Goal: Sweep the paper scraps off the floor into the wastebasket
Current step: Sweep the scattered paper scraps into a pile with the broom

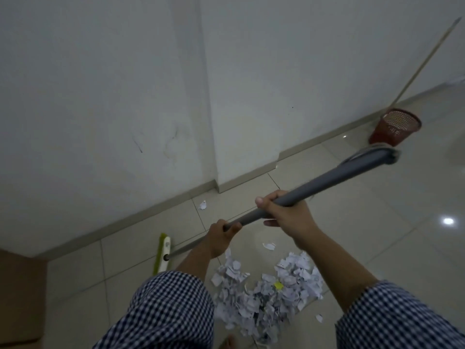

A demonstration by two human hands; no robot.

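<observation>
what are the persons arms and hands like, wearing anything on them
The left sleeve and right sleeve are a loose fabric in a small dark blue and white gingham check. They end short of the forearms, which are bare. The left hand and right hand are bare too: no gloves, and no watch, bracelet or ring that this blurry view shows.

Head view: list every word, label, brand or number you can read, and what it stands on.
No text can be read.
Dark specks on the pile of torn white paper scraps: too blurred to read.
Small marks on the white-and-green broom head: too small to read.
No label shows on the red mesh plastic wastebasket.
</observation>
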